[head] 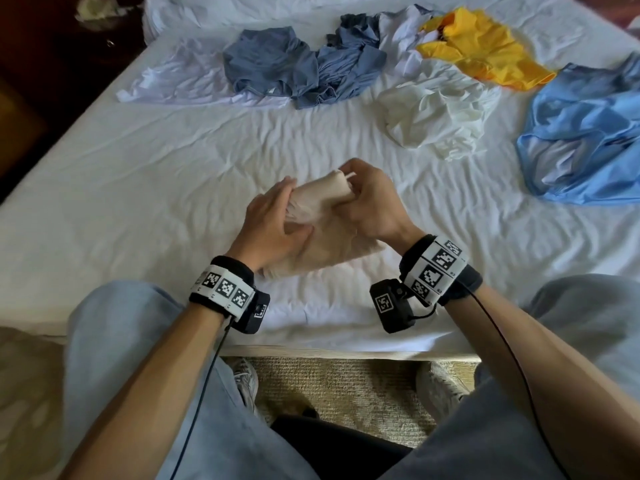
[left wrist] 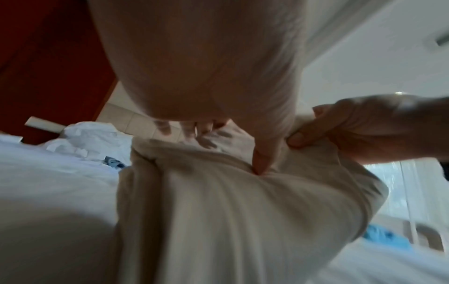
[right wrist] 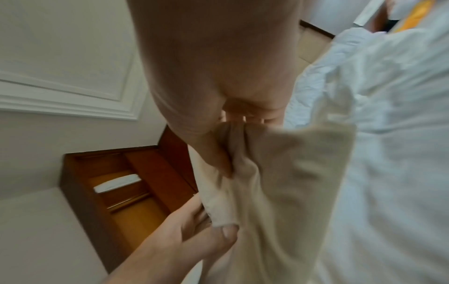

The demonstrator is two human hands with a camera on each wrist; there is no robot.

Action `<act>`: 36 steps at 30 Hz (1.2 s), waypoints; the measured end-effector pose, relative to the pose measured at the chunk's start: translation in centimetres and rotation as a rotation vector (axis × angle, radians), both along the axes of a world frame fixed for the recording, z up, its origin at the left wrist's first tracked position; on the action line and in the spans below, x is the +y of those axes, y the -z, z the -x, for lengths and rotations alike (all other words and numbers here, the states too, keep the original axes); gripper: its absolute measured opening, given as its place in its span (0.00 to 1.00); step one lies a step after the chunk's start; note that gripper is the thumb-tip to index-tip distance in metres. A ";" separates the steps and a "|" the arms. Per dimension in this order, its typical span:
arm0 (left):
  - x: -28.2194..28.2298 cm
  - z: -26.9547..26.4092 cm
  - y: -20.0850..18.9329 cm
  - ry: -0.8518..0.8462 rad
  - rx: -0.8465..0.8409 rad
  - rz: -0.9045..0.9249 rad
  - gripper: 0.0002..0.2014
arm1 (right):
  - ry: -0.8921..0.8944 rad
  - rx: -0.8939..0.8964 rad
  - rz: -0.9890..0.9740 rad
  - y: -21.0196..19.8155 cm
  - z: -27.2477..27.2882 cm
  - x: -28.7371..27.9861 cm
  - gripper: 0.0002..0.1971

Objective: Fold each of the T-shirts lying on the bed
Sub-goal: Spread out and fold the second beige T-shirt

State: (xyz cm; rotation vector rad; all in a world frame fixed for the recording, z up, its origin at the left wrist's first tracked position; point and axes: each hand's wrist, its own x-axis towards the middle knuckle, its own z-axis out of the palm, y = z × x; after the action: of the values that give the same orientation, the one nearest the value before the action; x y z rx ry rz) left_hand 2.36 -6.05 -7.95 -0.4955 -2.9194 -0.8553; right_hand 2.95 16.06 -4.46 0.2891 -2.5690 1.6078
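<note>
A beige T-shirt, partly bunched, is lifted off the white bed near its front edge. My left hand pinches its left side, thumb on the front and fingers behind; the left wrist view shows the thumb of this left hand dug into the beige T-shirt. My right hand grips the gathered top end, fingers curled round it. The right wrist view shows that right hand clamped on the beige T-shirt, with the left hand pinching a lower edge.
Unfolded shirts lie across the far half: a flat white one, two grey-blue ones, a yellow one, a crumpled cream one and a light blue one at the right. My knees press against the bed's front edge.
</note>
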 end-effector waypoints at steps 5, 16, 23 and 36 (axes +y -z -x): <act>0.6 -0.8 -3.4 -0.012 -0.018 -0.544 0.28 | -0.101 0.237 0.081 -4.2 -1.9 -1.7 0.21; -1.7 -0.1 -3.7 -0.096 -0.075 -0.481 0.15 | -0.067 0.040 -0.283 -2.6 0.0 2.8 0.08; -0.1 -0.9 -6.2 -0.031 -0.019 -0.705 0.08 | -0.077 0.045 0.302 -5.2 -0.5 1.6 0.09; -1.5 2.3 -25.6 0.021 0.285 -0.634 0.12 | -0.027 0.255 0.498 -22.1 2.8 -2.4 0.09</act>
State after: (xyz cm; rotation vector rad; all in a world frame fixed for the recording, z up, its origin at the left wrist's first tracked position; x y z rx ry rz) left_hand 0.04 -7.60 17.60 -0.5297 -2.2222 -1.4840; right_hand 0.11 13.70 17.63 0.4459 -1.9132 1.9982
